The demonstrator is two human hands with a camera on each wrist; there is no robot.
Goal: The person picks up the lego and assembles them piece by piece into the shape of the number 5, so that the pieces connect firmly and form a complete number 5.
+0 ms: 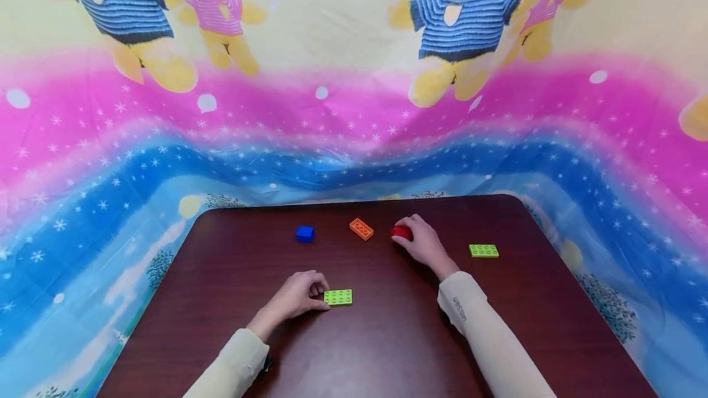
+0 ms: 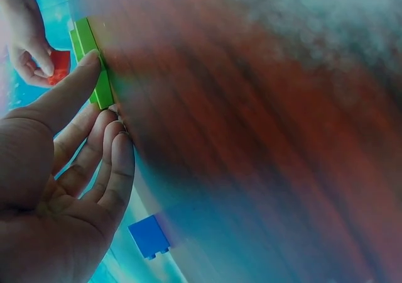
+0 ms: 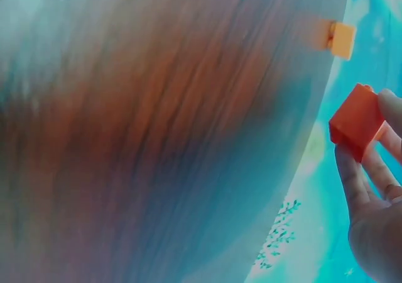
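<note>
In the head view my left hand (image 1: 298, 295) pinches the left end of a lime green toy building brick (image 1: 338, 297), studs up, near the middle of the table. The left wrist view shows the thumb on one side of that green brick (image 2: 94, 69) and the fingertips at its near end. Farther back on the right, my right hand (image 1: 423, 241) grips a red building brick (image 1: 402, 233). The right wrist view has this red brick (image 3: 359, 121) tilted between thumb and fingers, part of it covered by them.
An orange brick (image 1: 361, 229) lies on its side, hollow underside showing, left of the right hand. A blue brick (image 1: 305, 234) sits at the back left. Another lime green brick (image 1: 483, 250) lies to the right on the dark brown table (image 1: 387, 349). A printed cloth (image 1: 354, 109) hangs behind.
</note>
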